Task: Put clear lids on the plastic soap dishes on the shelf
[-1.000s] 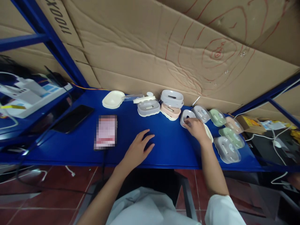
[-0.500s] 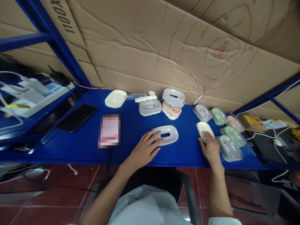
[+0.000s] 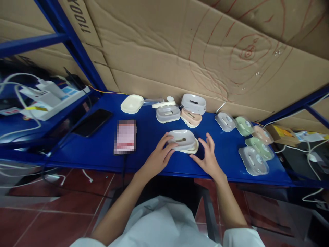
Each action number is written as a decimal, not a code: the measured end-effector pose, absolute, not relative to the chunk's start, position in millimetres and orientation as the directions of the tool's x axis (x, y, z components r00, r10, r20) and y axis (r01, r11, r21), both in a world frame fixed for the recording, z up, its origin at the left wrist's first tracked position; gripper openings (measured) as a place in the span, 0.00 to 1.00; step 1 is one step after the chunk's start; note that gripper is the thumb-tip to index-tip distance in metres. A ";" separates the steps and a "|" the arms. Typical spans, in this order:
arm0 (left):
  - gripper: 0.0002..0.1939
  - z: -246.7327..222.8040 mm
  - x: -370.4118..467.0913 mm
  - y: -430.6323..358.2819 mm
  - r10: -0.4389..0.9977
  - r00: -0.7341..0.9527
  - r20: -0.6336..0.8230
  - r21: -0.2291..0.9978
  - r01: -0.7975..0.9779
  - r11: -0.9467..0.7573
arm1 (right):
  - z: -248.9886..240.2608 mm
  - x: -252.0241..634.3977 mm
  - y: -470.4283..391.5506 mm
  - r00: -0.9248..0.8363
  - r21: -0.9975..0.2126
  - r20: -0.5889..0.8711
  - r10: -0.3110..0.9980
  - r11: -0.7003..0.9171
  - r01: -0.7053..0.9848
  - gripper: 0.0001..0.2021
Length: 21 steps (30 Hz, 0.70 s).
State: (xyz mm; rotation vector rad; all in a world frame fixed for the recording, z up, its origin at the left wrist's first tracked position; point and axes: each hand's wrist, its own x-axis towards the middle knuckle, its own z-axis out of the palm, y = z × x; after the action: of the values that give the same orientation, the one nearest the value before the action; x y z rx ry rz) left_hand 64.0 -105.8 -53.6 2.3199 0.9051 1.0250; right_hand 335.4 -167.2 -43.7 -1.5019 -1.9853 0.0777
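A light grey oval soap dish (image 3: 183, 138) with a slot in its middle sits tilted over a cream soap dish base (image 3: 194, 148), which sticks out below it at the right. My left hand (image 3: 162, 151) grips the grey dish by its left end, thumb near the front edge and fingers over the rim. At the right of the pair, my right hand (image 3: 208, 156) is open, its fingers spread and thumb close to the cream base; whether it touches is hard to tell.
Behind lie a cream tray (image 3: 132, 104), a grey soap dish (image 3: 168, 114) and a peach one (image 3: 191, 117). Several lidded soap dishes (image 3: 254, 161) line the right side. On the left are a lit phone (image 3: 125, 137), a dark phone (image 3: 92, 122) and a power strip (image 3: 60, 103).
My right hand has come left from the lidded dishes, and the cream base is now under the grey dish. My left hand has raised the grey dish slightly. The view has shifted a little.
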 end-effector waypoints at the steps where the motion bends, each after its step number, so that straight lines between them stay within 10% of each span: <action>1: 0.16 -54.8 65.7 -104.8 0.714 0.531 0.455 0.611 0.397 -0.685 | -43.0 335.7 -165.1 -0.193 -0.363 0.429 0.882 0.364 0.857 0.34; 13: 0.25 -60.6 74.4 -102.6 0.736 0.558 0.385 0.535 0.515 -0.670 | -53.7 330.0 -167.7 -0.232 -0.201 0.420 0.877 0.340 0.919 0.19; 21: 0.23 23.1 14.5 -61.8 0.760 0.381 0.527 0.410 0.669 -0.620 | -20.3 328.5 -126.1 -0.463 -0.146 0.315 0.829 0.524 0.839 0.19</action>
State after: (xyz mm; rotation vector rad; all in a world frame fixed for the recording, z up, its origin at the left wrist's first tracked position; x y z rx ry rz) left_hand 14.5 -61.8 23.1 2.5008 1.3009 1.0610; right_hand 328.5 -126.1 -20.3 -1.3817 -2.4222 -0.0423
